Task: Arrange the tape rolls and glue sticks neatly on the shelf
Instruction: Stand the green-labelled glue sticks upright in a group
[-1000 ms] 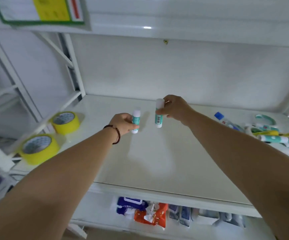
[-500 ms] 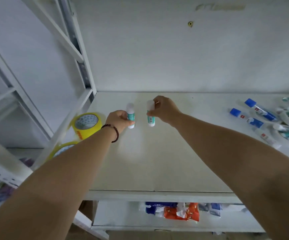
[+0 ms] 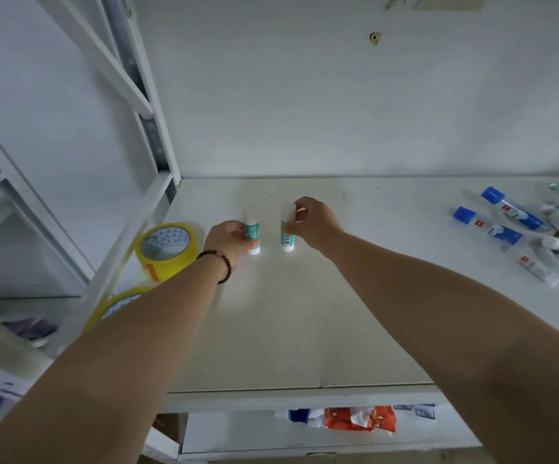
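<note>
Both bare forearms extend forward over the shelf (image 3: 305, 329) toward its back edge, converging so the hands sit near each other but apart. Left hand (image 3: 229, 239): a dark bead bracelet (image 3: 219, 262) at the wrist, fingers curled closed around the lower body of an upright glue stick (image 3: 252, 229). Right hand (image 3: 313, 222): thumb and fingertips pinched on a second upright glue stick (image 3: 287, 229), knuckles raised.
</note>
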